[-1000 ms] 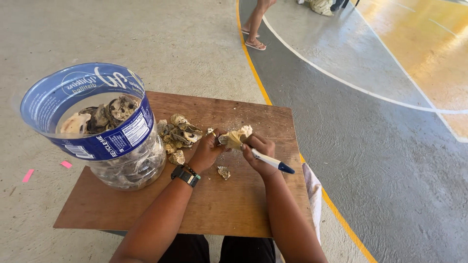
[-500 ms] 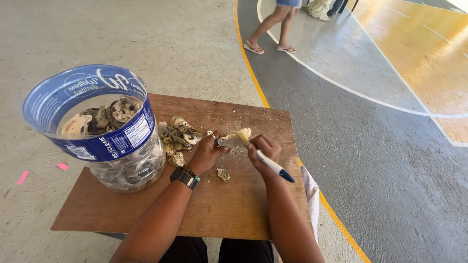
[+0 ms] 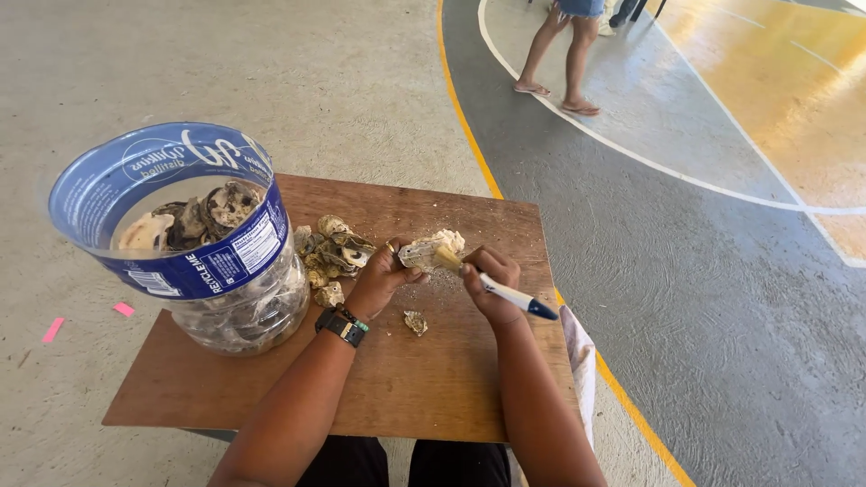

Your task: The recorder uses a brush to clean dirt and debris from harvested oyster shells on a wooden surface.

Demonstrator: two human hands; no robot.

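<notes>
Since earlier: walking person far right stepped further right, hands barely shifted | left hand (image 3: 383, 278) grip clamped on oyster shell (image 3: 431, 250), mid counter (image 3: 271, 397) | right hand (image 3: 487, 281) grip clamped on white-handled knife (image 3: 505, 293) touching shell | shell pile (image 3: 329, 257) just right of plastic jug (image 3: 194, 243)
</notes>
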